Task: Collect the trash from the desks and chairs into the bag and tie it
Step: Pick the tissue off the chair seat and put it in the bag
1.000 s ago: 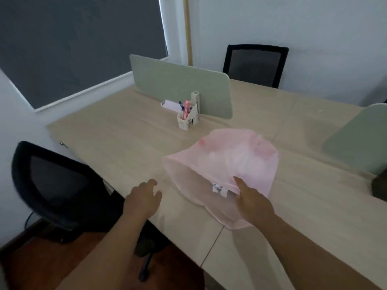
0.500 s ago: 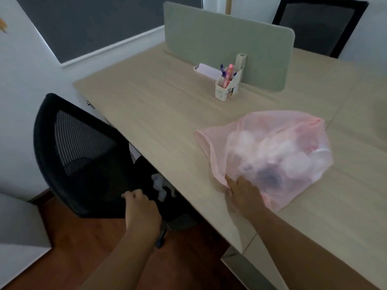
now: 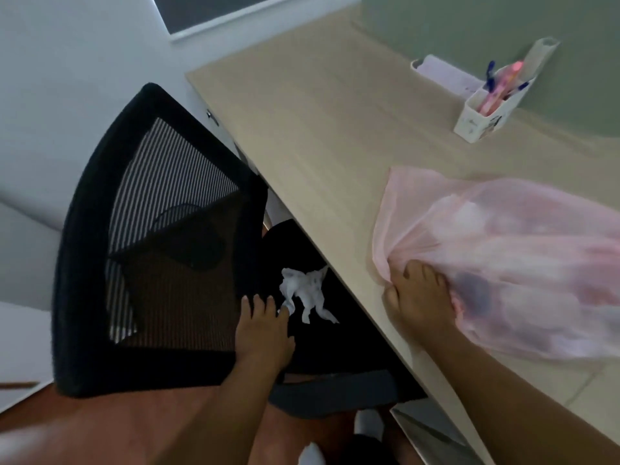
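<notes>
Hemming crumpled tissue (image 3: 303, 290), chair backrest (image 3: 151, 229) and desk (image 3: 318, 112), right hand (image 3: 419, 297) gripping bag (image 3: 523, 250)

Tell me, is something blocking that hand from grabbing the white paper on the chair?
Nothing visible is. The left hand is right at the crumpled white paper lying on the black chair seat. The desk edge runs close beside it, not across the way.

The left hand (image 3: 265, 330) reaches forward and down, palm down, fingers straight and slightly spread, one fingertip touching the crumpled tissue (image 3: 303, 292). The right hand (image 3: 417, 297) lies palm down near the desk (image 3: 318, 129) front edge, fingers and thumb pinching bunched plastic of the pink bag (image 3: 503, 250).
</notes>
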A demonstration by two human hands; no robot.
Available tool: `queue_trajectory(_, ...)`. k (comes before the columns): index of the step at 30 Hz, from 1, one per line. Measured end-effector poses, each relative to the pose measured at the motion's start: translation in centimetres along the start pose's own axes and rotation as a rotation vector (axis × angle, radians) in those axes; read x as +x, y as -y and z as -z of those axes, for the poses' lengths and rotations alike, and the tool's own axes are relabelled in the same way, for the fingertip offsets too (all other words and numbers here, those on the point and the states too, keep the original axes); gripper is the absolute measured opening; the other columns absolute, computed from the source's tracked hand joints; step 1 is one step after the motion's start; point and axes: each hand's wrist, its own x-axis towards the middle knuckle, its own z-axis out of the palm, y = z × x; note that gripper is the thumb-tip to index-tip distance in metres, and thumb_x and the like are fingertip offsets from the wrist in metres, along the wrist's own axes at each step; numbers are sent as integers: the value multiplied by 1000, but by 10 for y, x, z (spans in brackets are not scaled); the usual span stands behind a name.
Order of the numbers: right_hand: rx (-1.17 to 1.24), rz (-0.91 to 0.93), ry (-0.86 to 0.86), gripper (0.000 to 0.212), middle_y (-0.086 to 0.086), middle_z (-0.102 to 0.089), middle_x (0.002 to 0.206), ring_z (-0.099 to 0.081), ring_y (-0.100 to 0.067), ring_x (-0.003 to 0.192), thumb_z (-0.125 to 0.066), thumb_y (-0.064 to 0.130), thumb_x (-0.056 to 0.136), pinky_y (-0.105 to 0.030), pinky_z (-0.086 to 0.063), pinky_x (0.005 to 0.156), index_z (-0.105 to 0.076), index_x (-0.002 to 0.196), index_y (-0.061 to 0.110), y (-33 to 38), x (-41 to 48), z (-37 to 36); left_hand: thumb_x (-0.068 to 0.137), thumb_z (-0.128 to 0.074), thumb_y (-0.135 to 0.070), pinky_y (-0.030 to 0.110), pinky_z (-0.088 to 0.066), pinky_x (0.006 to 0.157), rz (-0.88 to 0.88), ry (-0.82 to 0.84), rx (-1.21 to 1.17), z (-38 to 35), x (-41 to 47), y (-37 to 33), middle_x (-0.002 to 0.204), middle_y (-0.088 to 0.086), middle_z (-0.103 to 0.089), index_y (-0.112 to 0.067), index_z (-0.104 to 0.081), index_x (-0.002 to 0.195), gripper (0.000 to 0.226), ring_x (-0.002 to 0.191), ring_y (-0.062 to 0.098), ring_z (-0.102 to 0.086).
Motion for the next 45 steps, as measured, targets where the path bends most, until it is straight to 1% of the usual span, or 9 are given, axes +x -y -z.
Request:
queue_trajectory(6,32,32,33,30,-16,-51,85,-49,-35,81,-48,26,78,-44,-37,72,-60,102,12,10,71,-19,61,-64,-63,65,-44,95,12,5,-331,-39,62,-7,143,22,-49,-17,-49,143,95,118,45,-55)
queue_trajectory(12,78,100,-1,26,-18,-47,85,-46,-36,81,-46,22,77,-45,-37,72,-52,101,13,27,117,-27,68,-57,-80,72,-11,109,57,67,-442,-85,120,-20,159,8,27,-43,17,151,117,146,43,8)
queue_trajectory(21,98,62,67,33,-12,-46,83,-45,-33,80,-46,21,77,-46,-38,74,-60,106,16,31,123,-27,63,-72,-73,76,-16,104,1,336,-450,-124,180,-19,153,5,40,-52,24,144,127,142,49,17)
queue_trajectory(25,130,60,63,26,-7,-39,81,-42,-30,78,-46,21,77,-44,-36,75,-50,103,21,30,123,-27,81,-70,-54,55,-20,115,47,338,-523,-126,186,-22,157,15,12,-37,24,143,114,145,40,-4)
queue_trajectory(27,134,57,82,26,-4,-35,82,-41,-28,79,-45,22,79,-43,-37,76,-48,104,22,29,125,-27,77,-74,-51,53,-38,103,-17,179,-534,-126,191,-21,153,11,-15,-37,-18,151,94,135,41,-29)
queue_trajectory(30,128,47,106,26,-4,-34,83,-40,-28,79,-41,22,80,-43,-36,77,-42,106,25,29,125,-28,46,-96,-34,40,-54,56,-41,-33,-475,-137,200,-25,102,17,-56,-18,-73,95,56,74,38,-63)
queue_trajectory(37,136,44,105,29,-5,-37,82,-39,-27,80,-39,21,81,-42,-36,77,-52,106,18,27,123,-31,42,-94,-12,36,-54,54,-49,71,-562,-145,217,-35,82,19,-60,-6,-65,81,49,65,33,-63)
queue_trajectory(40,123,49,98,33,-4,-36,83,-41,-28,80,-39,21,80,-42,-35,77,-54,109,18,26,122,-31,89,-58,-10,38,-47,90,9,85,-703,-127,209,-27,119,21,-51,-3,-53,115,27,107,34,-54)
queue_trajectory(45,95,15,143,48,-6,-42,85,-45,-31,83,-40,24,81,-42,-36,77,-56,125,19,26,121,-30,95,-50,-9,45,-42,94,130,-8,-890,-77,178,-1,129,22,-44,-4,-42,127,34,118,39,-46)
